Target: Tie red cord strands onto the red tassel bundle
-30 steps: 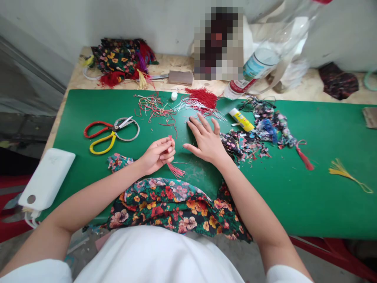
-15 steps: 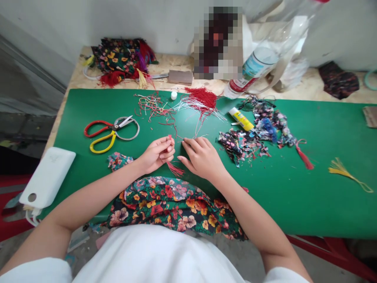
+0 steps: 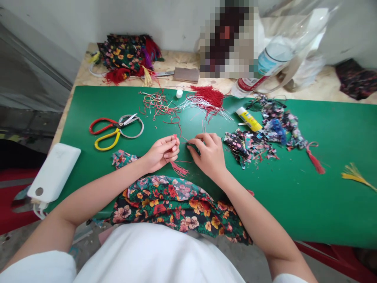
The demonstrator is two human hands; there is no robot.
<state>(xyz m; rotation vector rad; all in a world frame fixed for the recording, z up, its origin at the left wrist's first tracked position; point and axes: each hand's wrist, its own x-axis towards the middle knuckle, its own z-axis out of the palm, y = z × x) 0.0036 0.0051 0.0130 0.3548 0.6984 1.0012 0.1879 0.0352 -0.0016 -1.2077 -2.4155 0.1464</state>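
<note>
Pinching a small red tassel (image 3: 178, 168) in a closed grip, the left hand (image 3: 161, 153) hovers over the green mat (image 3: 294, 188) near the counter's front edge. Right hand (image 3: 209, 154) sits just beside it, fingertips closed on a thin thread (image 3: 191, 140). Floral fabric (image 3: 176, 204) lies below both hands. Scissors (image 3: 116, 127) rest to the left; fabric scraps (image 3: 250, 143) and a glue stick (image 3: 249, 119) to the right.

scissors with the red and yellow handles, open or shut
Open: the red-and-yellow-handled scissors lie flat on the green mat, handle loops spread apart and blade tips slightly parted.
</note>
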